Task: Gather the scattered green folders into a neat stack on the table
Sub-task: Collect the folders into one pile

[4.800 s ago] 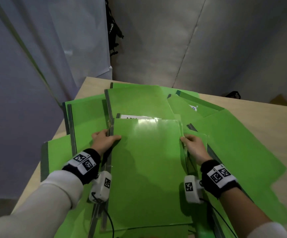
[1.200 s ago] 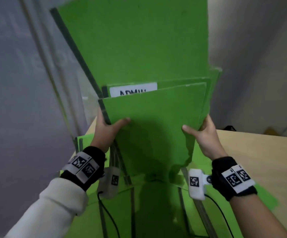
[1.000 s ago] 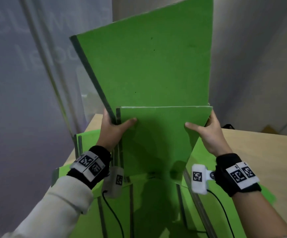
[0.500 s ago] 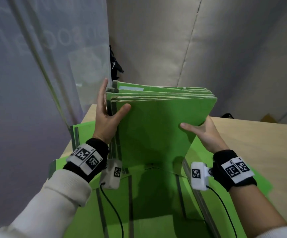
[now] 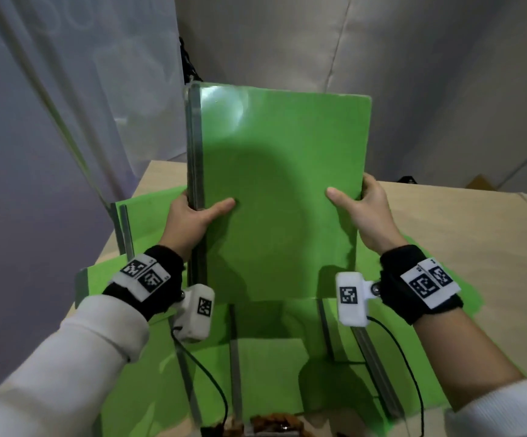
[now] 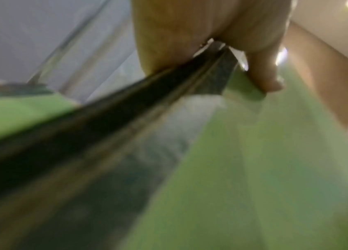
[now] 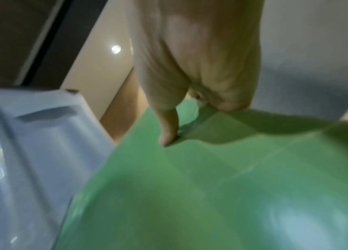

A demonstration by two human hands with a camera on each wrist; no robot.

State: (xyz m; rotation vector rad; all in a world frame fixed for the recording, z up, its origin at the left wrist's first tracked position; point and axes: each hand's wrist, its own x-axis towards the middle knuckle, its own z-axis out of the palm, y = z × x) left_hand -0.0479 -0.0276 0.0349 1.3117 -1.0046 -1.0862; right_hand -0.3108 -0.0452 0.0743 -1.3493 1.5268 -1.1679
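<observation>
A bundle of green folders (image 5: 281, 197) stands upright on its lower edge, tilted toward me, its front cover facing the head view. My left hand (image 5: 192, 216) grips the bundle's dark spine side, thumb on the front cover; the left wrist view shows the spine (image 6: 126, 118) running into my left hand (image 6: 200, 42). My right hand (image 5: 363, 209) grips the opposite edge, thumb (image 7: 167, 133) lying on the green cover (image 7: 211, 186). More green folders (image 5: 271, 367) lie flat on the table beneath and to both sides.
The light wooden table (image 5: 463, 234) extends bare to the right. A grey curtain wall (image 5: 51, 121) stands close on the left, another wall behind. Cables from the wrist cameras (image 5: 211, 383) trail over the flat folders near me.
The lifted bundle, uneven with one folder sticking high, has been squared into an even block and swung from edge-on to upright with its cover facing me. Both hands kept hold.
</observation>
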